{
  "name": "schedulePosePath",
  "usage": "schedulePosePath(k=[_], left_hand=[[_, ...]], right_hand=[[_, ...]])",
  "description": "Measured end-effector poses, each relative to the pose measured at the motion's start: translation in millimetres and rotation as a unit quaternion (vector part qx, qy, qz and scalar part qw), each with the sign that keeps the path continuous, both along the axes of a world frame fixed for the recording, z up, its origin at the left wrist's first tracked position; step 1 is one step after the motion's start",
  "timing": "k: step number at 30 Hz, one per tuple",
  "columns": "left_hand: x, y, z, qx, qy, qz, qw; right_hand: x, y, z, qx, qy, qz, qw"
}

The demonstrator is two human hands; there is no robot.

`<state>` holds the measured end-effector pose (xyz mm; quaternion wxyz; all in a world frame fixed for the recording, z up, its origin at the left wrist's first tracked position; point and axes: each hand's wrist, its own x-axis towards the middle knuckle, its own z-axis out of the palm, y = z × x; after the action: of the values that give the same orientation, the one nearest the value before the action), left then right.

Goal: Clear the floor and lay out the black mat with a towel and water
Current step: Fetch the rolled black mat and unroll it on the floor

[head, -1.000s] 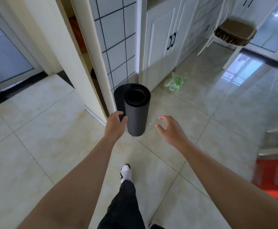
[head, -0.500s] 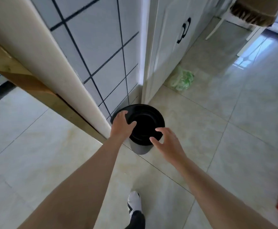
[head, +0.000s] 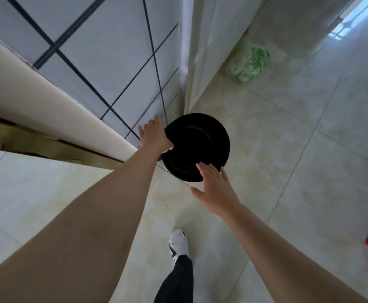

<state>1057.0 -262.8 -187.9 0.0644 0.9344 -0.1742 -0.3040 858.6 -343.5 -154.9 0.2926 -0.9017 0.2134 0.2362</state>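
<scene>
Head camera, single view: I look steeply down from above.
Wide-angle, close over the rolled black mat's round top (head: 197, 147); pale glossy floor tiles (head: 288, 171) and both forearms fill my frame.

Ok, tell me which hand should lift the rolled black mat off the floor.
Left. The left hand already wraps the rim of the upright rolled black mat by the tiled wall; the right hand is open, fingers only at the near edge. It could steady the roll.

The rolled black mat (head: 197, 147) stands upright on the tiled floor (head: 288, 171) beside the wall corner. Left hand (head: 154, 138) grips its top rim; right hand (head: 215, 189), fingers (head: 207, 169) spread, touches the near edge.
</scene>
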Motion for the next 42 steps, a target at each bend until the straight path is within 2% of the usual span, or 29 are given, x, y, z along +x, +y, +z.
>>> schedulePosePath(k=[3,6,15,19,23,29,35,39,42], left_hand=[[-19.4,7.7,-8.2,-0.047,0.083,0.068,0.993],[-48.0,18.5,-14.7,-0.086,0.11,0.111,0.984],[-134.9,36.6,7.6,-0.128,0.127,0.063,0.982],[-183.3,39.6,28.3,-0.142,0.095,0.06,0.983],[-252.7,47.6,60.7,-0.158,0.075,0.057,0.983],[-390.9,68.8,92.6,-0.179,0.107,0.049,0.977],[-515.2,103.4,112.8,-0.185,0.148,0.046,0.97],[-587.5,139.2,114.3,-0.186,0.166,0.024,0.968],[-634.7,167.7,113.8,-0.197,0.177,0.048,0.963]], right_hand=[[-13.0,0.4,-4.4,0.016,-0.007,-0.016,1.0],[-26.7,1.3,-4.5,0.054,-0.017,-0.042,0.998],[-94.0,15.9,3.1,0.051,0.011,-0.054,0.997],[-147.3,28.7,11.4,0.035,-0.011,-0.057,0.998],[-220.7,36.4,22.5,-0.024,-0.087,-0.06,0.994],[-358.2,66.3,42.7,-0.129,-0.113,-0.072,0.983],[-482.6,122.9,56.1,-0.166,-0.129,-0.164,0.964],[-558.4,164.6,60.1,-0.174,-0.163,-0.187,0.953],[-607.2,196.8,60.3,-0.195,-0.176,-0.198,0.944]])
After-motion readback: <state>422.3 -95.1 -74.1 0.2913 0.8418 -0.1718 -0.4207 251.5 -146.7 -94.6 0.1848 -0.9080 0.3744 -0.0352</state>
